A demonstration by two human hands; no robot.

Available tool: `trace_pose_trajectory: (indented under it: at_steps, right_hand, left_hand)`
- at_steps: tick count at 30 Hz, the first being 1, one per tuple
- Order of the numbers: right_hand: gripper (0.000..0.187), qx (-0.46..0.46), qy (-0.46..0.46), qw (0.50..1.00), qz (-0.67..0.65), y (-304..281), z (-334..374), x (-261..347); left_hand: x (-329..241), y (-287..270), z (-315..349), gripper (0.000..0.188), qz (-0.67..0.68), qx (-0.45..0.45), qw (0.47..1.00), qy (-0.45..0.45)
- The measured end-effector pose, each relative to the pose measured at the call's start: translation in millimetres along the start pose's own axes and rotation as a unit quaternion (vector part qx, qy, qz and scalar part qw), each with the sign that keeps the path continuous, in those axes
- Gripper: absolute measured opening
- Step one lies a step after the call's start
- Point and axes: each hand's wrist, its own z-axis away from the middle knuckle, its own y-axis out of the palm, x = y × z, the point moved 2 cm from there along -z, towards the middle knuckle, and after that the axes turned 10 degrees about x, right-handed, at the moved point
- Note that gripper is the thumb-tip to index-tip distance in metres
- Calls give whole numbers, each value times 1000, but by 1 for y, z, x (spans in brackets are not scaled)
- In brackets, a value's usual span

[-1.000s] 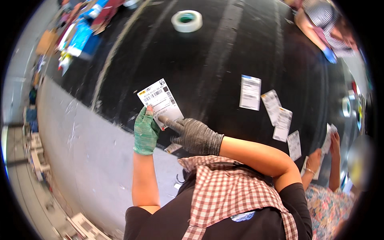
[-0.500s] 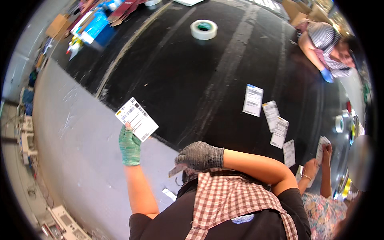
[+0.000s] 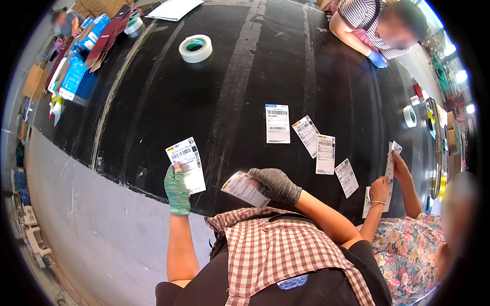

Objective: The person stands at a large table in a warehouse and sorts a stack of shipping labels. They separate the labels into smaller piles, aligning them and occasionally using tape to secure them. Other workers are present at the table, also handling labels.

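My left hand [image 3: 177, 190], in a green knitted glove, pinches a white shipping label [image 3: 191, 164] by its lower left side, the printed face turned up. To its right, my right hand [image 3: 277, 185] in a dark grey glove grips another shipping label [image 3: 244, 189], tilted and slightly blurred. Its fingertips are bare. Both labels are held above the near edge of the black table. Ahead and to the right, several loose labels lie in a slanting row, among them an upright one with a blue corner [image 3: 277, 124] and a nearer one [image 3: 325, 154].
A roll of clear tape [image 3: 195, 48] stands on the black table [image 3: 168, 86]. Blue boxes [image 3: 74, 76] sit at the far left. At the right, a person in a floral top [image 3: 408, 245] holds label strips; across the table leans a person with a blue glove [image 3: 377, 58].
My view has turned to the right. My right hand has come away from my body and now shows a label in front of it. The left hand still holds its label, now more upright.
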Motion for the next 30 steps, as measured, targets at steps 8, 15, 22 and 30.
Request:
trace_pose_trajectory:
  at_steps: [8, 15, 22, 30]
  right_hand:
    - [24, -149, 90, 977, 127, -23, 27, -56]
    - [23, -57, 183, 956, 223, -17, 17, -69]
    - [26, -81, 168, 956, 228, -30, -7, -87]
    - [23, -83, 132, 970, 188, -44, -10, -97]
  left_hand:
    - [16, 41, -29, 34, -115, 81, 989, 34]
    - [52, 85, -85, 26, -200, 109, 971, 68]
    - [27, 157, -132, 25, -428, 81, 883, 175]
    - [26, 215, -176, 21, -518, 43, 812, 266]
